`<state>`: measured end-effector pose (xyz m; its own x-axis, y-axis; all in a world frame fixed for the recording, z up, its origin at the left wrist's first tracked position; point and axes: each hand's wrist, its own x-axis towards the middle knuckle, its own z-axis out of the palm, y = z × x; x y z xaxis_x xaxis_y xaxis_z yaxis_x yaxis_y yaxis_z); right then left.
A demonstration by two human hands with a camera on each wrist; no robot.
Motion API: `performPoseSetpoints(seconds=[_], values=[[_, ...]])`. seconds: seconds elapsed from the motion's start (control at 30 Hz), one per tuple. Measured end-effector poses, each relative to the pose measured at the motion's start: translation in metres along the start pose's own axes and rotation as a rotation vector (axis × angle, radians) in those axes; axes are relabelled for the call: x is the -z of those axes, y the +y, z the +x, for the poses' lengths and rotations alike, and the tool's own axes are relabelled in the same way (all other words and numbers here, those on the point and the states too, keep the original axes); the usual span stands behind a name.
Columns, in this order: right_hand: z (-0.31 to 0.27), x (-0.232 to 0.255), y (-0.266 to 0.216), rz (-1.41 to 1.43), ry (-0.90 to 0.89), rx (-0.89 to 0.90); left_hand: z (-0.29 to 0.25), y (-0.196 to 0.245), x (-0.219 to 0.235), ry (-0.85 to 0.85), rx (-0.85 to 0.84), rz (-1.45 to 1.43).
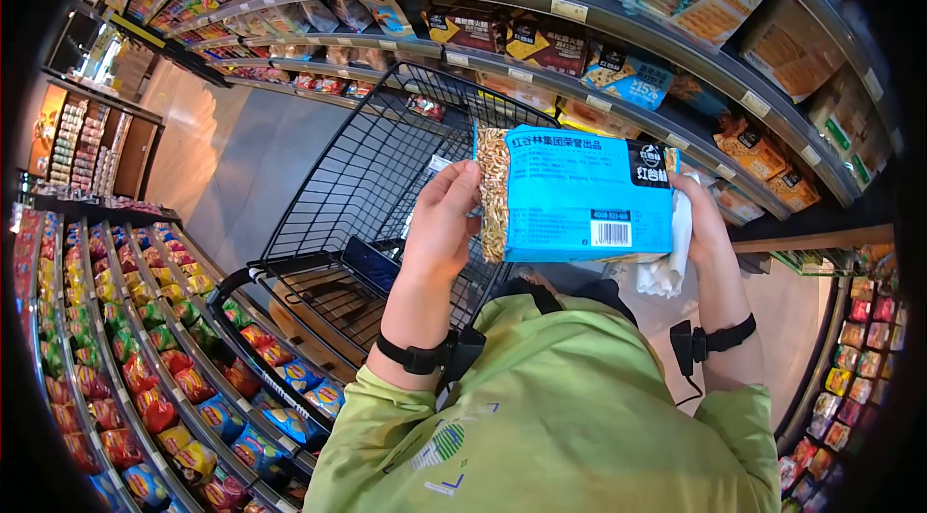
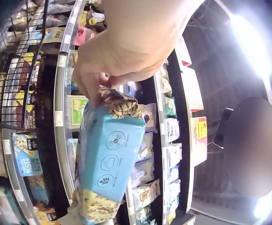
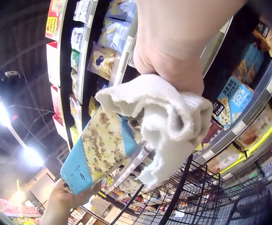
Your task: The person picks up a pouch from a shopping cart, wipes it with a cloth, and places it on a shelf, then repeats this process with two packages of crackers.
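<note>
A blue snack packet (image 1: 570, 189) is held up in front of the chest, its printed back with a barcode facing the head camera. My left hand (image 1: 439, 223) pinches its left end, which carries a grain-patterned print. At the other end my right hand (image 1: 710, 228) grips the packet's edge, along with a crumpled white cloth (image 3: 173, 117) that hangs below that hand. In the left wrist view the narrow blue side of the packet (image 2: 112, 150) shows round line icons. The right wrist view shows a side with a flake-patterned picture.
A black wire shopping cart (image 1: 333, 175) stands just ahead and to the left. Shelves of packaged food (image 1: 550, 40) curve across the front and right. Sloped racks of colourful snack bags (image 1: 159, 358) line the left. Another blue packet (image 1: 628, 78) sits on the front shelf.
</note>
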<state>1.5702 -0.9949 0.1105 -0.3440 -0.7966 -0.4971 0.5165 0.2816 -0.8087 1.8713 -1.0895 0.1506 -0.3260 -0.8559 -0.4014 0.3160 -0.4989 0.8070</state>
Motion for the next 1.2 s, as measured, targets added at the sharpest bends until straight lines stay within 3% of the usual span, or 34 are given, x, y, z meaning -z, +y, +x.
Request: performPoseSetpoints(seconds=[0.17, 0.53, 0.63, 0.7, 0.73, 0.8, 0.87, 0.93, 1.0, 1.07, 1.2], values=[[-0.003, -0.001, -0.007, -0.016, -0.015, -0.05, 0.02, -0.011, 0.018, -0.012, 0.153, -0.144], [-0.02, -0.023, -0.028, 0.065, -0.018, -0.011, 0.045, -0.033, 0.043, -0.079, 0.254, -0.207], [-0.03, -0.039, -0.034, -0.074, -0.074, 0.204, 0.038, -0.031, 0.037, -0.082, 0.16, -0.106], [-0.039, -0.051, -0.036, -0.181, -0.082, 0.329, 0.027, -0.025, 0.023, 0.113, 0.034, -0.017], [-0.043, -0.057, -0.037, -0.252, -0.069, 0.394, 0.025, -0.026, 0.018, 0.103, 0.029, -0.013], [-0.044, -0.062, -0.033, -0.423, -0.097, 0.512, 0.021, -0.028, 0.01, 0.047, -0.52, 0.376], [-0.049, -0.074, -0.036, -0.452, -0.123, 0.554, 0.008, -0.022, 0.0, -0.228, -0.561, 0.368], [-0.047, -0.075, -0.037, -0.403, -0.109, 0.542, 0.003, -0.016, -0.007, -0.423, -0.677, 0.57], [-0.044, -0.076, -0.035, -0.358, -0.094, 0.527, -0.001, -0.016, -0.015, -0.476, -0.798, 0.754], [-0.043, -0.075, -0.035, -0.194, -0.105, 0.53, -0.005, -0.02, -0.02, -0.465, -0.848, 0.901], [-0.044, -0.077, -0.033, -0.107, -0.126, 0.521, -0.004, -0.033, -0.029, -0.266, -0.957, 1.243]])
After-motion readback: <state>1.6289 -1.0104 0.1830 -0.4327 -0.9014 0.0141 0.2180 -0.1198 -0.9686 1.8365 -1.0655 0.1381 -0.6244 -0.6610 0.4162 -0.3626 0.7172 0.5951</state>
